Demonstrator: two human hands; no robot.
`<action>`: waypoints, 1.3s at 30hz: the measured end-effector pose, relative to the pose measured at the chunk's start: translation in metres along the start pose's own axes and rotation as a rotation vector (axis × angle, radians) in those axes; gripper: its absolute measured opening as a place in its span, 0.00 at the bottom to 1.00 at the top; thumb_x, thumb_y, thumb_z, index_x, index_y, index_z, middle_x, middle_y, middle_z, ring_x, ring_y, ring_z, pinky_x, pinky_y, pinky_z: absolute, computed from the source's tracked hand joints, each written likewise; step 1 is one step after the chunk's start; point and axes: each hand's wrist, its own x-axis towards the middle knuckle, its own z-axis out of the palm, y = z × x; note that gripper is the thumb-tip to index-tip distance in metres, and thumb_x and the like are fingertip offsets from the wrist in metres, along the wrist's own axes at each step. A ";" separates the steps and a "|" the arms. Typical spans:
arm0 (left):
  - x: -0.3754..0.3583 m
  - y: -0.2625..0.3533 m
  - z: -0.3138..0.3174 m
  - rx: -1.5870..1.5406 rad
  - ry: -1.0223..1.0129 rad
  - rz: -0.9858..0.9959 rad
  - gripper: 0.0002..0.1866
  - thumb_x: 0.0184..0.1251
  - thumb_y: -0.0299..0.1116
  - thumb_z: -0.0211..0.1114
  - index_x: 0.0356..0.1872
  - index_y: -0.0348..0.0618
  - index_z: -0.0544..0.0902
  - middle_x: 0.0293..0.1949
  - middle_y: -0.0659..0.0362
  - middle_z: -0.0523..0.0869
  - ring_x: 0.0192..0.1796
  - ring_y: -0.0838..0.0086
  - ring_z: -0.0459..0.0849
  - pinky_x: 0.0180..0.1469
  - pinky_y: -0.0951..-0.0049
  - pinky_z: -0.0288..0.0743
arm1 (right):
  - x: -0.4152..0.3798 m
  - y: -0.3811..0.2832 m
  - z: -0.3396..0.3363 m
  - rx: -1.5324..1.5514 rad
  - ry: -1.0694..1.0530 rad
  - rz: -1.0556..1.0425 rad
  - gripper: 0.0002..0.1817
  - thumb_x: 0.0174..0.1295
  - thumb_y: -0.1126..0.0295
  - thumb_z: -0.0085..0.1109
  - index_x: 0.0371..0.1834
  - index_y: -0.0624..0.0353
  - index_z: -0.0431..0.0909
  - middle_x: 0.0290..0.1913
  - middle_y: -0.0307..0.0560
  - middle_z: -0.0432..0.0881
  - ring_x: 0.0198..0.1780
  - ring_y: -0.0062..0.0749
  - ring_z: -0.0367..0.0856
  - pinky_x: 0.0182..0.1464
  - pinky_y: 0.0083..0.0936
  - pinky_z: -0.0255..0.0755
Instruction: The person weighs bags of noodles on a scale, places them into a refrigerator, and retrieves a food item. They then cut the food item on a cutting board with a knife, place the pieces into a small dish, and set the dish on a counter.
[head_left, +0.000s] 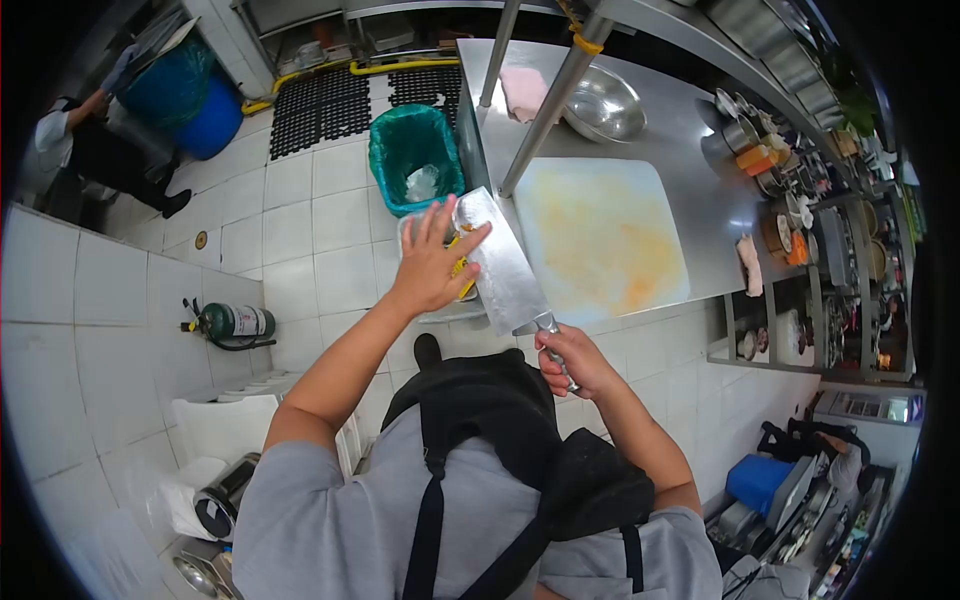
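My right hand (577, 360) is wrapped round the handle of a broad metal cleaver (505, 270). Its blade points away from me and to the left, beside the near left edge of a stained white cutting board (600, 235). My left hand (438, 262) has its fingers spread, the fingertips right at the blade's left side near the far end. Below that hand, partly hidden, is something with a yellow and black label (466, 265). A bin (412, 150) with a green liner stands just beyond, with a clear plastic piece (422, 183) inside.
The board lies on a steel table (690, 190) with upright posts, a metal bowl (604, 105) and pink cloths (524, 92). Shelves with pans and containers run along the right. A fire extinguisher (235, 322) is at left. Other people (110, 150) are at far left and lower right.
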 end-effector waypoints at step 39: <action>-0.227 -0.133 0.119 -0.618 -0.081 -1.152 0.15 0.68 0.37 0.62 0.48 0.37 0.79 0.30 0.56 0.85 0.25 0.75 0.82 0.23 0.77 0.72 | -0.024 0.013 -0.183 -1.316 1.208 -0.644 0.18 0.62 0.65 0.59 0.53 0.59 0.75 0.32 0.53 0.81 0.29 0.48 0.81 0.35 0.38 0.77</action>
